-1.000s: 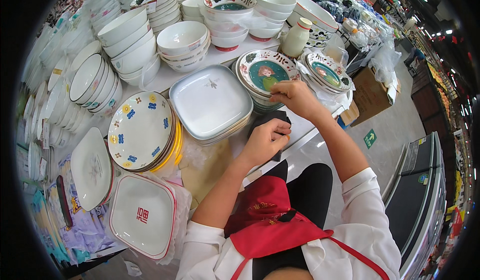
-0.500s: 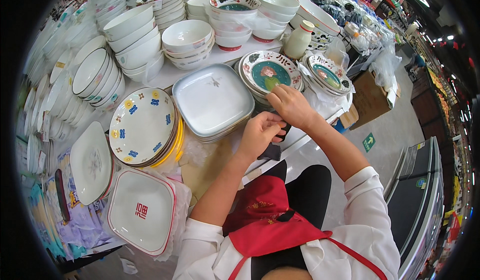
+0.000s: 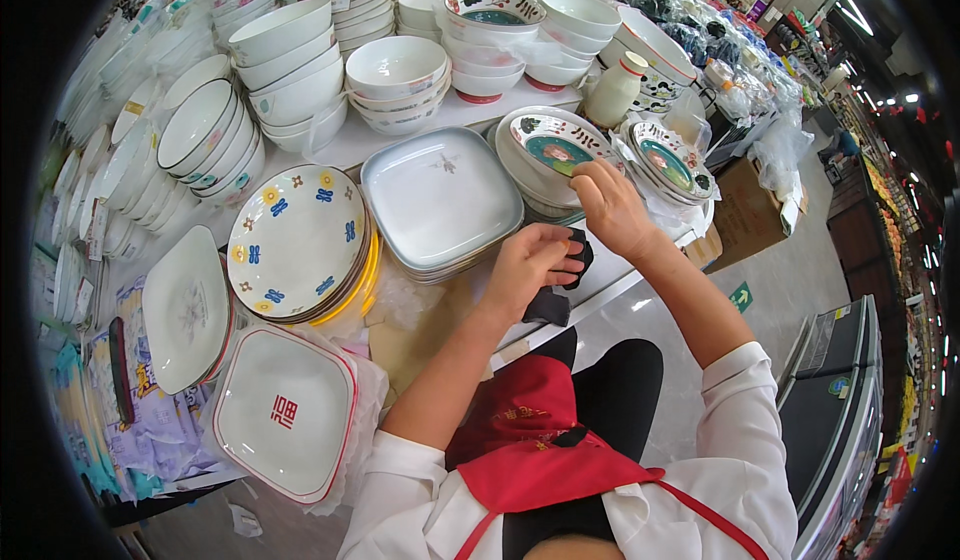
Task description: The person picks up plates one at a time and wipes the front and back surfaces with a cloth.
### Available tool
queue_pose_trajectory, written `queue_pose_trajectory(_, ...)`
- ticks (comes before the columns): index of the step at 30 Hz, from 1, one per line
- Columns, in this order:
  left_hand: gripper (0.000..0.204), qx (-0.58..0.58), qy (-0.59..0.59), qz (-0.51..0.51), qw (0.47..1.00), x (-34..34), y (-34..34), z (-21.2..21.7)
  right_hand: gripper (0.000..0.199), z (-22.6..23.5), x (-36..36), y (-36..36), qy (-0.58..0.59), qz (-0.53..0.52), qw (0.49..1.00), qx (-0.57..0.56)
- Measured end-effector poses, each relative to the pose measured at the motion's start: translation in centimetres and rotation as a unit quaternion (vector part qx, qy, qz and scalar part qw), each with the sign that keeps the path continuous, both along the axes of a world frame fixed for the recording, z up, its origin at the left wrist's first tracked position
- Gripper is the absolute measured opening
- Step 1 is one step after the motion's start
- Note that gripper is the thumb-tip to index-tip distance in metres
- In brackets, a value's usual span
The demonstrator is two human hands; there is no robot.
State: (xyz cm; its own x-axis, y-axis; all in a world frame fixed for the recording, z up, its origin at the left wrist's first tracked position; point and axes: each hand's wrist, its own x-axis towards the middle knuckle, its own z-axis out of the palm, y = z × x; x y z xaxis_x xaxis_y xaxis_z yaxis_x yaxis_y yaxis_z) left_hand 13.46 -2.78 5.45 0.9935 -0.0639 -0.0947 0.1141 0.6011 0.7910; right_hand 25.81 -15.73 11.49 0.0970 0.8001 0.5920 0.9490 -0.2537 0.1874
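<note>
Far L of the left fingers (image 3: 560, 263), a red-rimmed square plate (image 3: 268, 455) sits w/ wrapping (image 3: 372, 400) round it; nearer them, flowered round plates (image 3: 297, 250) & blue-grey-rimmed platters (image 3: 435, 210) are already stacked on the bench (image 3: 612, 272). L hand (image 3: 525, 272): fingers curled on a dark cloth (image 3: 548, 308), apparently gripping, tho' contact's partly hidden. Just beyond those fingers, the top teal-centred plate (image 3: 553, 148) looks tilted, i.e. not yet flat on its stack, so prob. unfinished. R hand (image 3: 616, 215): fingers pinch its near rim. R of these, smaller plates (image 3: 668, 163) stand stacked, untouched.
</note>
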Motion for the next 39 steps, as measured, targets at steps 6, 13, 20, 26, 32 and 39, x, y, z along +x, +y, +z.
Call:
queue_pose_trajectory(6, 0.037, -0.160, -0.013, 0.019, 0.987, 0.5, 0.3, -0.3, 0.022, 0.3, -0.9, -0.3, 0.004, 0.030, 0.999, 0.012)
queue_pose_trajectory(13, 0.048, -0.180, -0.062, 0.010, 0.982, 0.7, 0.4, -0.4, 0.023, 0.7, -2.2, -0.3, -0.013, 0.076, 0.996, 0.039)
queue_pose_trajectory(20, 0.049, -0.220, -0.089, -0.008, 0.971, 0.8, 0.4, 0.4, 0.025, 0.7, -2.7, -0.5, -0.048, 0.101, 0.992, 0.051)
queue_pose_trajectory(26, 0.046, -0.212, -0.106, 0.015, 0.971, 0.2, 0.4, 0.3, 0.022, 0.1, -4.4, -0.2, -0.079, 0.122, 0.989, 0.027)
queue_pose_trajectory(32, 0.029, -0.135, -0.090, 0.089, 0.983, 0.3, -0.6, -0.3, 0.023, -1.3, -6.5, -0.8, -0.066, 0.130, 0.989, 0.025)
queue_pose_trajectory(39, 0.037, -0.233, -0.073, 0.197, 0.950, -0.1, 0.9, 0.3, 0.025, -3.8, -9.3, -3.2, -0.036, 0.078, 0.980, 0.177)
